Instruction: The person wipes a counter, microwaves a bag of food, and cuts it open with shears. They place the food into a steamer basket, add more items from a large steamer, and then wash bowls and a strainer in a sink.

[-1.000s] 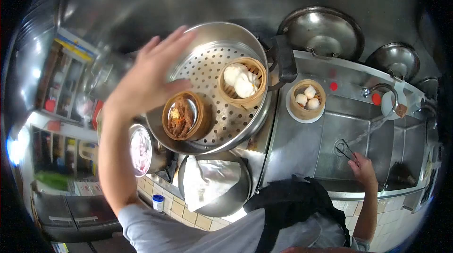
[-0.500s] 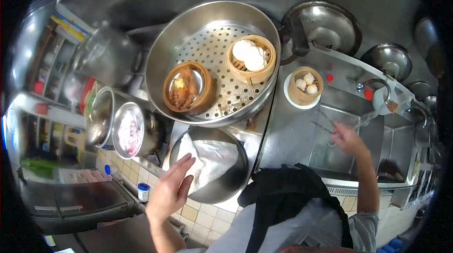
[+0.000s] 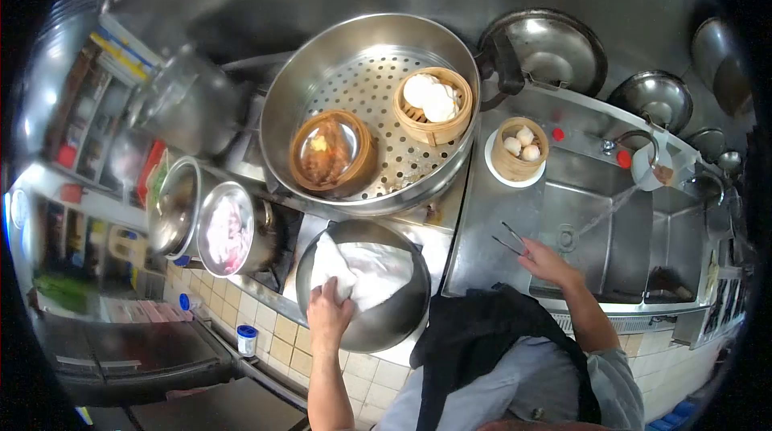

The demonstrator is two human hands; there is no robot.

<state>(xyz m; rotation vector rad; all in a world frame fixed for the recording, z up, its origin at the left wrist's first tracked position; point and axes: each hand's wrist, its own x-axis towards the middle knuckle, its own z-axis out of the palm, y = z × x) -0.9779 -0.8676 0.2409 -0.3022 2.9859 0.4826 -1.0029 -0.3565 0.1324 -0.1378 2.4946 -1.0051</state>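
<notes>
Head camera: the left hand [image 3: 330, 320] is pinching the white cloth [image 3: 374, 280] between bent fingers and thumb, the pan [image 3: 389, 331] lying beneath them; the right hand [image 3: 547, 260] is gripping tongs [image 3: 512, 233] in curled fingers.

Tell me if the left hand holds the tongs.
No, the right hand holds the tongs; the left hand touches the cloth.

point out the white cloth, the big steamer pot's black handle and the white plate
White cloth [image 3: 375, 285], head view, on its spread middle
Black handle [image 3: 506, 67], head view, on its grip
White plate [image 3: 519, 183], head view, on its near rim
</notes>
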